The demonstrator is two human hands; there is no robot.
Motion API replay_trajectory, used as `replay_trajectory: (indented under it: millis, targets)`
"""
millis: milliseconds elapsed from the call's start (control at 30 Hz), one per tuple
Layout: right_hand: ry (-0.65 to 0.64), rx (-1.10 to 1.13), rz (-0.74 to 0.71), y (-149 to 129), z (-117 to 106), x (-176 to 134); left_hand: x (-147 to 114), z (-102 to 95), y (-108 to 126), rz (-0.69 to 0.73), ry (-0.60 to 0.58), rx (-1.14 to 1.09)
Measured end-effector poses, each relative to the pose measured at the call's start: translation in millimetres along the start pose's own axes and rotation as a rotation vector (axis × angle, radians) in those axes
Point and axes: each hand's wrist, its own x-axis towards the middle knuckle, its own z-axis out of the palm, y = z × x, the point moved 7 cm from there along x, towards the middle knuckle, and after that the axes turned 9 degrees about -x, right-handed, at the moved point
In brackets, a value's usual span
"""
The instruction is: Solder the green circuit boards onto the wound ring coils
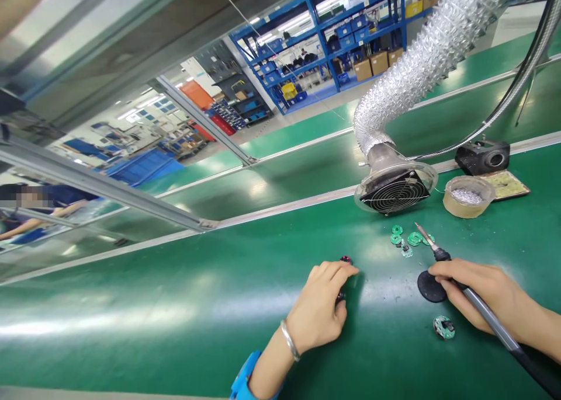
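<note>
My right hand (491, 289) grips a soldering iron (432, 243) like a pen, its bare tip pointing up and left. Below those fingers lies a round black pad (432, 287). A round green circuit board (444, 327) with a black part on it rests nearer to me. Several small green circuit boards (414, 239) lie in a group by the iron's tip. My left hand (322, 301) is over the green table, thumb and index finger apart. A small dark round part with red spots (346, 260) shows at its fingertips; another dark bit is partly hidden under the palm.
A fume extractor with a round grille (397, 192) hangs from a silver duct (407, 79). Behind the boards stand a tub of metal shavings (468, 197), a yellow sponge tray (511, 185) and a black iron holder (484, 156). A metal post (105, 181) rises at left; another person sits beyond.
</note>
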Motion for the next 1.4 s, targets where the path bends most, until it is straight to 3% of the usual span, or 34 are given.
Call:
replay_trajectory:
  millis: [100,433,600,800,933,1100,1200,1300,1400]
  targets:
    - [0.003,0.007,0.005,0,0,0,-7,-3.2,-2,-0.016,-0.006,-0.001]
    - [0.011,-0.009,-0.012,-5,-2,1,-45,6.0,-26,-0.262,0.271,0.082]
    - [0.076,-0.045,0.041,-3,-5,3,-17,21.5,7,-0.108,0.286,-0.103]
    - [0.036,-0.019,0.078,3,-1,2,50,64.7,64,0.167,0.115,-0.301]
    - [0.019,-0.012,0.067,0,-1,2,61,76.0,65,0.184,0.122,-0.336]
    - [-0.008,-0.046,0.088,-4,-2,5,54,75.8,60,0.188,0.181,-0.443]
    - [0.013,-0.042,0.091,-5,-4,6,57,74.2,58,0.197,0.148,-0.467]
    - [0.077,-0.045,0.046,-10,-7,6,59,70.6,58,0.318,0.058,-0.473]
    - [0.150,-0.049,-0.011,-17,-10,5,59,62.7,55,0.419,0.070,-0.458]
